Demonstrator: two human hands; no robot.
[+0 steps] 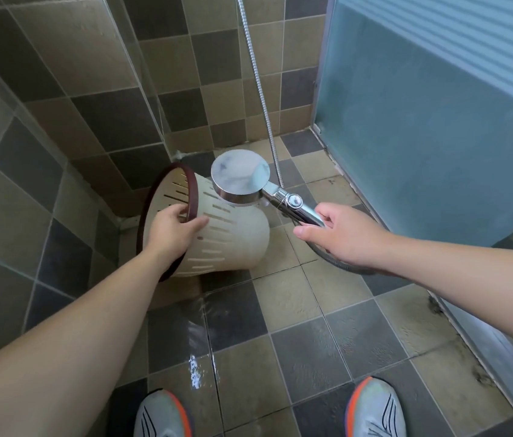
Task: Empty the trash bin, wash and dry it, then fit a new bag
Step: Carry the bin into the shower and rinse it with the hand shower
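Sneakers (163, 416) at bottom of frame, grey with orange trim, planted on wet floor tiles (308, 348); a thin water film runs between them toward the camera.

Trash bin (226, 234): cream plastic, slotted sides, dark red rim. It's tipped on its side, mouth facing left toward the tiled wall (69, 67), base toward the right, low over the floor in the shower corner. No bag and no trash visible in the part of the interior I can see, so emptying looks done.

Left hand (174, 227) grips the bin at the rim: fingers curled over the outer wall, thumb hooked inside the mouth. It's holding the bin tilted.

Right hand (340, 234) holds the chrome handle of the shower head (241, 179), fingers wrapped around it, thumb pointing out underneath. Head sits just above the bin's upper side, face down toward it. Hose (263, 99) runs up the wall behind. Can't tell whether water is flowing at this instant, no visible spray, but the floor is wet.

Frosted glass door (431, 127) on the right.

Status estimate: empty = done; wash = in progress, outside being rinsed. Whether the inside is rinsed yet, can't tell. Left: finish rinse, drain, dry, fit new bag. No cloth or fresh bag in view.
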